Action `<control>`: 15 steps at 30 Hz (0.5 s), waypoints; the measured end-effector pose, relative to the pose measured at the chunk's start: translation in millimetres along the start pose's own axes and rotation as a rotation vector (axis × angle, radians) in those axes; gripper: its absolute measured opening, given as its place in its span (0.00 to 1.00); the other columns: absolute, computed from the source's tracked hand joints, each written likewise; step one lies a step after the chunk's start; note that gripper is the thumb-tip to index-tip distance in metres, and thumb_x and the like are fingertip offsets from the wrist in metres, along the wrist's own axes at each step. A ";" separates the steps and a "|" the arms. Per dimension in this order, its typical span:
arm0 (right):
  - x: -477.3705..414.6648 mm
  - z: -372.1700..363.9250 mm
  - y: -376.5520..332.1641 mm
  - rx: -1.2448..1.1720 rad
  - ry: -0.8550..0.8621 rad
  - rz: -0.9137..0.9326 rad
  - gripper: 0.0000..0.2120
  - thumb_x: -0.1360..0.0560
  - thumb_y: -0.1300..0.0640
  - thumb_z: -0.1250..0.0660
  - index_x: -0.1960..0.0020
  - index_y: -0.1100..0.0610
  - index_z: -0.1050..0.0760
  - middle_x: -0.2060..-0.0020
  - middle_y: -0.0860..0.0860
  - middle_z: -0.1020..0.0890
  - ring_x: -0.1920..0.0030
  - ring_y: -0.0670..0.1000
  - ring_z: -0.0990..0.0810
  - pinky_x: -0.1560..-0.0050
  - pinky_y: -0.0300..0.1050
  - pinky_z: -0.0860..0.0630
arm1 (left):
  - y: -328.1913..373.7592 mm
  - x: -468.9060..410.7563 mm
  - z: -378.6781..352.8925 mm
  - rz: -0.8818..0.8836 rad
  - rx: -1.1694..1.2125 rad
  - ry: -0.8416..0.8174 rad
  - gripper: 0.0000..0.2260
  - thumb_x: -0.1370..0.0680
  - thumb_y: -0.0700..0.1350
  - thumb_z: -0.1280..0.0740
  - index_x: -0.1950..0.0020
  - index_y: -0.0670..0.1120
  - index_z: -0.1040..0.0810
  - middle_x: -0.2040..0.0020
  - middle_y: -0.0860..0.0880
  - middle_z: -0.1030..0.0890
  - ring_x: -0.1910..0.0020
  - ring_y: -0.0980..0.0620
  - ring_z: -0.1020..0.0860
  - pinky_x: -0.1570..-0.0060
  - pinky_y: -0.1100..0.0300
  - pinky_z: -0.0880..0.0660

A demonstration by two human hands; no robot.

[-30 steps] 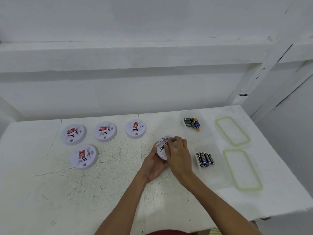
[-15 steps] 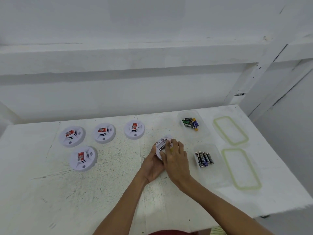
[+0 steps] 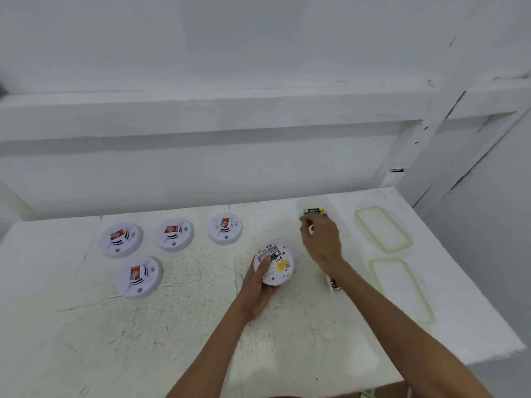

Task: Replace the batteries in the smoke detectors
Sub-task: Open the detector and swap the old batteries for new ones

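The left hand (image 3: 258,285) has its grip closed on a smoke detector (image 3: 275,264), thumb laid across the upturned back and fingers cupped beneath, holding it just off the worktop (image 3: 172,326) near the middle. The back shows a yellow label (image 3: 283,265) and a darker recess toward its far edge, likely the battery bay, though the detail is too small to say whether it is full

The right hand (image 3: 321,239) reaches to the far right, fingers curled at the rim of the far tub (image 3: 301,201), just beside the loose batteries (image 3: 314,210) lying in it. Whether that grip has a cell pinched in it I cannot tell; the fingertips are blurred

The right forearm crosses over a near tub, where only a dark battery end (image 3: 334,284) peeks out. Right of the tubs lie two clear lids (image 3: 383,228) with green seals, one far, one near. On the left sit four other detectors (image 3: 138,277), face up, each with a red tag, well apart from the held one

The detector looks a light, stiff plastic shell, smooth and likely a little slippery, so cupping it by the rim with the thumb clear of the bay seems soundest. Its clips and contacts are probably the fragile part. Batteries are small, hard and prone to roll; they are best pinched across the middle
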State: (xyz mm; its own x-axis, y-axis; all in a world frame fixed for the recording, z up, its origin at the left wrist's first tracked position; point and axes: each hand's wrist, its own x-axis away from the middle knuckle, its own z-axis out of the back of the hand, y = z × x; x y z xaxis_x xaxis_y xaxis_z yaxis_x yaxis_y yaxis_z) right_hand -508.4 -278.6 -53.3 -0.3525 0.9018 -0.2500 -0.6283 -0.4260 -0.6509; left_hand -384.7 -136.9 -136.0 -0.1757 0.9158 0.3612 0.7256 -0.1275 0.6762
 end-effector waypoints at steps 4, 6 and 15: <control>-41.3 0.8 32.6 0.235 -0.155 -0.131 0.14 0.21 0.64 0.38 0.39 0.59 0.21 0.46 0.58 0.19 0.44 0.59 0.22 0.47 0.52 0.22 | 4.8 7.9 -7.0 -0.060 -0.017 0.006 0.39 0.27 0.52 0.20 0.21 0.43 0.33 0.26 0.38 0.25 0.27 0.37 0.27 0.25 0.32 0.37; -55.0 0.2 40.2 0.315 -0.268 -0.108 0.17 0.22 0.66 0.39 0.35 0.59 0.23 0.43 0.59 0.20 0.42 0.60 0.23 0.46 0.51 0.23 | 5.3 9.4 -7.9 -0.074 -0.013 0.014 0.40 0.28 0.52 0.20 0.21 0.43 0.33 0.26 0.38 0.25 0.27 0.37 0.27 0.25 0.33 0.37; -63.2 -13.1 42.7 0.498 -0.388 -0.090 0.10 0.22 0.67 0.41 0.44 0.63 0.23 0.49 0.58 0.19 0.56 0.53 0.24 0.63 0.43 0.30 | 11.7 9.9 -10.2 -0.027 0.099 0.001 0.38 0.27 0.53 0.20 0.22 0.42 0.31 0.26 0.37 0.25 0.28 0.37 0.25 0.33 0.42 0.24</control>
State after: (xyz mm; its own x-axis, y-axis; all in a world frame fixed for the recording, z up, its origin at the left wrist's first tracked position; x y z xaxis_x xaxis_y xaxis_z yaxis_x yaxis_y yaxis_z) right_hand -503.9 -352.9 -74.7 -0.4502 0.8836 0.1290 -0.8814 -0.4166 -0.2226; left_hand -384.8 -133.3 -118.0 -0.1964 0.9180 0.3444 0.7826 -0.0649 0.6192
